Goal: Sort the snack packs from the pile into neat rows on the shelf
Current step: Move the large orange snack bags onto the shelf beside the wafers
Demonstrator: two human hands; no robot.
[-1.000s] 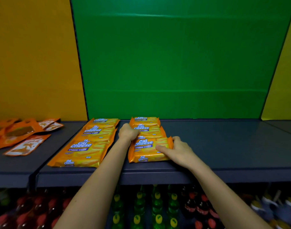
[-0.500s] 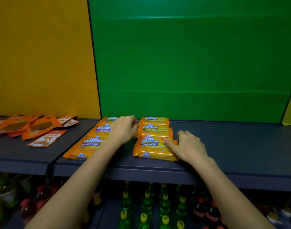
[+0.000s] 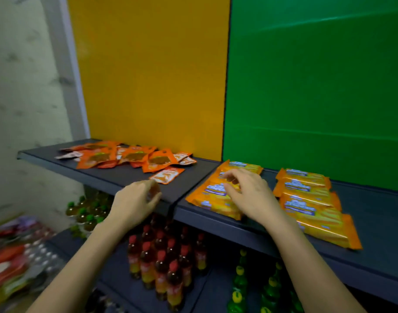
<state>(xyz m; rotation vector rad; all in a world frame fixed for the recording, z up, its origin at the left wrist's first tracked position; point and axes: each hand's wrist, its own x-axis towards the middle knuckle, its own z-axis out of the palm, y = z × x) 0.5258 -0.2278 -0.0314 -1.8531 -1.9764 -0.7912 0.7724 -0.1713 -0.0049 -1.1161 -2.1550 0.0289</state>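
Left hand (image 3: 134,203) blurred, grip unclear; right hand (image 3: 250,195) spread over glossy rectangular wafer packs (image 3: 216,195).

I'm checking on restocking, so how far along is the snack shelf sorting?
Done: two neat rows of cheese wafer packs lie before the green panel. In hand: nothing; the left hand and right hand are open and empty. Left: the orange pouch pile lies unsorted before the yellow panel.

Yellow panel (image 3: 148,75), green panel (image 3: 317,86) (pale wall (image 3: 19,86) left).
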